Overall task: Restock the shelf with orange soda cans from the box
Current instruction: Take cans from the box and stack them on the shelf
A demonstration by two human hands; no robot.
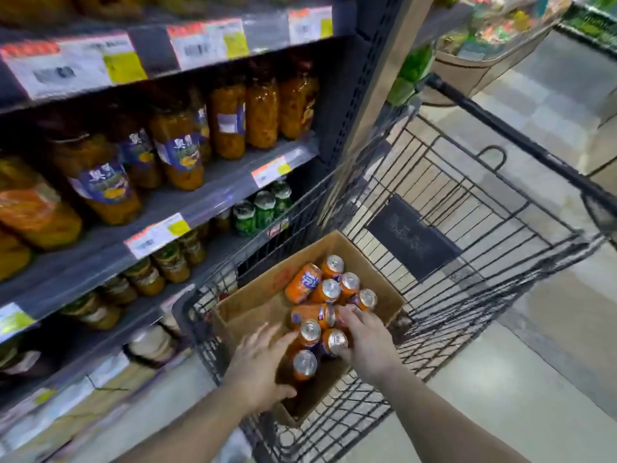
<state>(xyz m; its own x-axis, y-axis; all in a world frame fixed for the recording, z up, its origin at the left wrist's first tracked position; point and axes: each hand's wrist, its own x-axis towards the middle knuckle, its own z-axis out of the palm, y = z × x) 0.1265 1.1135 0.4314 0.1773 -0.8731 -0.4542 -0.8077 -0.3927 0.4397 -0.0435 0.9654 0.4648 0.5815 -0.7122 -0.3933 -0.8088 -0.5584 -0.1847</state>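
Observation:
A cardboard box (263,292) sits in a black wire shopping cart (467,295) and holds several orange soda cans (302,283), some upright, some lying on their sides. My left hand (258,365) is spread open over the box's near left part, its fingertips touching an upright can (309,332). My right hand (365,339) reaches in from the right, with its fingers curled around an upright can (334,342). The grey shelf (213,192) stands to the left of the cart.
The shelf carries jars of orange preserved fruit (180,152) on its middle level, and green cans (263,210) with smaller jars (170,262) below. Price labels line the shelf edges. The cart's handle (521,135) is at the far right. Tiled floor (500,396) lies around the cart.

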